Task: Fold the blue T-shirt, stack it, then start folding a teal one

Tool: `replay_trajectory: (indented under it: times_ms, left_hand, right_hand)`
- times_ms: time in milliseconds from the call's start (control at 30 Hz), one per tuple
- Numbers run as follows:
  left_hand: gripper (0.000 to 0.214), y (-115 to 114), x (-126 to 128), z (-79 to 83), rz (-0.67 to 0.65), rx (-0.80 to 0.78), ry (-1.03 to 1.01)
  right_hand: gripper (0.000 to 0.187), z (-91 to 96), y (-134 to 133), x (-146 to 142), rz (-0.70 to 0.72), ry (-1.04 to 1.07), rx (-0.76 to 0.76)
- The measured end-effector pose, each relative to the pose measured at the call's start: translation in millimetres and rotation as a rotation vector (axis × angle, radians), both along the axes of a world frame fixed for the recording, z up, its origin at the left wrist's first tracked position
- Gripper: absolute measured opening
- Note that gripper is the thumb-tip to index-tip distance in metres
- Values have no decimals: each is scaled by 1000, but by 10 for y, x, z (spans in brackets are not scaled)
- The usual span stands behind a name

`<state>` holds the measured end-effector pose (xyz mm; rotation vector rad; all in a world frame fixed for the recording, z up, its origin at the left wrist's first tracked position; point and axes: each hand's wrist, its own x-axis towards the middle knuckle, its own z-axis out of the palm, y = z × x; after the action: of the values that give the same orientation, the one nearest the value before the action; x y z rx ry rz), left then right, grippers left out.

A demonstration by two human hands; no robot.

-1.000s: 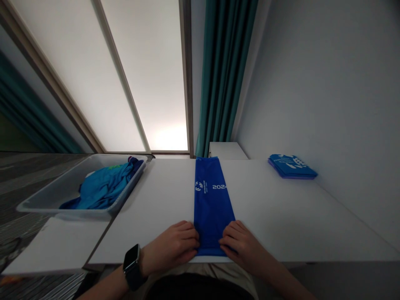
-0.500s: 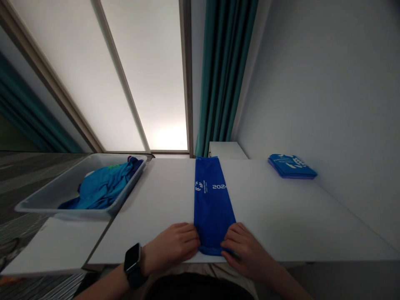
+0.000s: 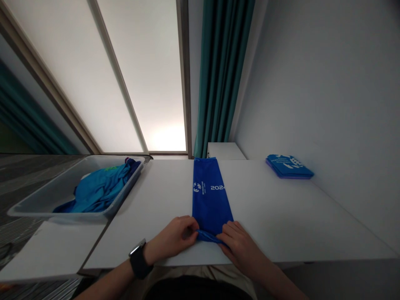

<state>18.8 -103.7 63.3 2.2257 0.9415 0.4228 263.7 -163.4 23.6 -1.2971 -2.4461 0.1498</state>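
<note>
A long blue cloth strip [image 3: 210, 196] with a white logo and "2024" lies lengthwise down the middle of the white table [image 3: 275, 221]. My left hand [image 3: 175, 239], with a dark watch on its wrist, pinches the strip's near end from the left. From the right, my right hand [image 3: 239, 248] grips the same end. The near end is lifted and rolled over a little between both hands.
A grey tray [image 3: 34, 204] holding crumpled blue and teal cloth stands at the left, partly on a lower white surface. A stack of folded blue cloths [image 3: 289, 166] lies at the far right by the wall. Teal curtains and a window rise behind the table.
Both hands have lifted the strip's near end off the table edge and carried it a short way forward, so it curls over. The view has shifted slightly.
</note>
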Motion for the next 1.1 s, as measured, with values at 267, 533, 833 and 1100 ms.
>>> replay_trajectory:
  times_ms: [267, 533, 833, 1100]
  left_hand:
    - [22, -143, -20, -120, -195, 387, 65]
    - [9, -197, -26, -53, -148, 228, -27]
    - [12, 55, 29, 219, 55, -46, -159]
    - [19, 627, 101, 154, 194, -96, -196]
  right_hand:
    - [14, 217, 95, 24, 50, 14, -210]
    - [9, 424, 101, 86, 118, 100, -391]
    - [12, 728, 425, 149, 95, 228, -424]
    - [20, 845, 1088, 140, 32, 272, -550]
